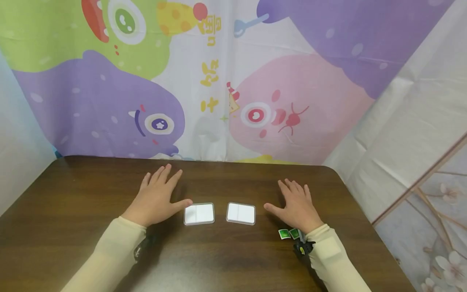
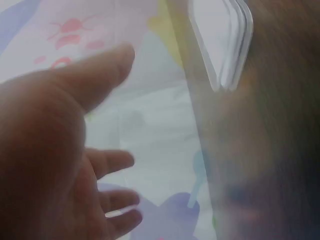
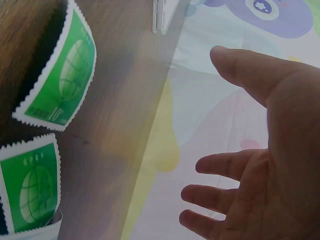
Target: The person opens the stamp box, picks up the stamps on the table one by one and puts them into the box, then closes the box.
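Observation:
Two flat clear plastic cases with white inserts lie on the wooden table, the left case point(image 1: 199, 214) and the right case point(image 1: 241, 213), a small gap between them. My left hand point(image 1: 157, 200) hovers with fingers spread, its thumb tip overlapping the left case's upper corner in the head view. To the right of the other case, my right hand point(image 1: 296, 206) holds nothing, fingers extended and thumb toward that case. Below its palm lie green postage stamps point(image 3: 70, 75) with white perforated edges and a globe-like print. In the head view the right wrist partly hides them.
The dark wooden table point(image 1: 219, 259) ends at a cartoon-printed cloth point(image 1: 208, 134) hanging behind it. A whitish curtain point(image 1: 394, 134) with a blossom print stands along the right side. A black wrist camera point(image 1: 303, 248) sits on the right wrist near the stamps.

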Demonstrator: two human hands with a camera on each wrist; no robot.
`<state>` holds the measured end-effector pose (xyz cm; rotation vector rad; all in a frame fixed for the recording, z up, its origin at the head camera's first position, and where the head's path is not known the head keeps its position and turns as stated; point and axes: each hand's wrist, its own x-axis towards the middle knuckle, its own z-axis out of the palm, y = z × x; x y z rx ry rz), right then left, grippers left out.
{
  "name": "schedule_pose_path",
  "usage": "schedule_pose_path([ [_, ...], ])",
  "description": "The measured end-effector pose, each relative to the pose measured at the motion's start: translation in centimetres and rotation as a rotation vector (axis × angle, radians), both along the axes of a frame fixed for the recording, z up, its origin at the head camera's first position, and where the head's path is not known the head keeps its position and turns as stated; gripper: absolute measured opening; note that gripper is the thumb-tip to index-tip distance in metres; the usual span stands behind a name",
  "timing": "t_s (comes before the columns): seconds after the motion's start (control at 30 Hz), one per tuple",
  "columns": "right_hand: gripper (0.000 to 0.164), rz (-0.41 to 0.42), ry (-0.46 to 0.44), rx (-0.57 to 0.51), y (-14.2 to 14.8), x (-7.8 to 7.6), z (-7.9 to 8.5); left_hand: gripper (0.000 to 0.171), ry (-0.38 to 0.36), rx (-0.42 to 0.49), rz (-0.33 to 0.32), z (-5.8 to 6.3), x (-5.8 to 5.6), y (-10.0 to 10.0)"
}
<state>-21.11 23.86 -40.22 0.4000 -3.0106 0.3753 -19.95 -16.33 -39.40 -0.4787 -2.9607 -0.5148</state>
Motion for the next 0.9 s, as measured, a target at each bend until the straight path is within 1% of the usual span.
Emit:
schedule_pose_path([
  [0.1, 0.089, 0.013, -0.004, 0.011, 0.0, 0.0, 0.0, 0.096, 0.007, 0.0, -0.07, -0.1, 0.1, 0.4],
  [0.17, 0.086, 0.026, -0.012, 0.019, 0.0, 0.0, 0.0, 0.094, -0.004, -0.007, -0.113, -0.3, 0.1, 0.7],
  [0.33, 0.08, 0.041, -0.041, 0.03, 0.1, -0.1, -0.2, 0.086, -0.091, -0.036, -0.179, -0.8, 0.3, 1.4],
  [0.43, 0.079, 0.036, -0.047, 0.024, 0.2, 0.0, -0.2, 0.084, -0.13, -0.046, -0.198, -1.0, 0.4, 1.7],
  [0.57, 0.077, 0.035, -0.039, 0.021, 0.1, 0.1, -0.1, 0.08, -0.146, -0.049, -0.207, -1.3, 0.4, 1.8],
  [0.73, 0.074, 0.036, -0.032, 0.024, 0.2, 0.1, 0.0, 0.069, -0.121, -0.062, -0.212, -1.5, 0.4, 1.9],
  [0.9, 0.074, 0.035, -0.033, 0.027, 0.2, 0.1, -0.1, 0.06, -0.102, -0.062, -0.218, -1.5, 0.4, 1.9],
])
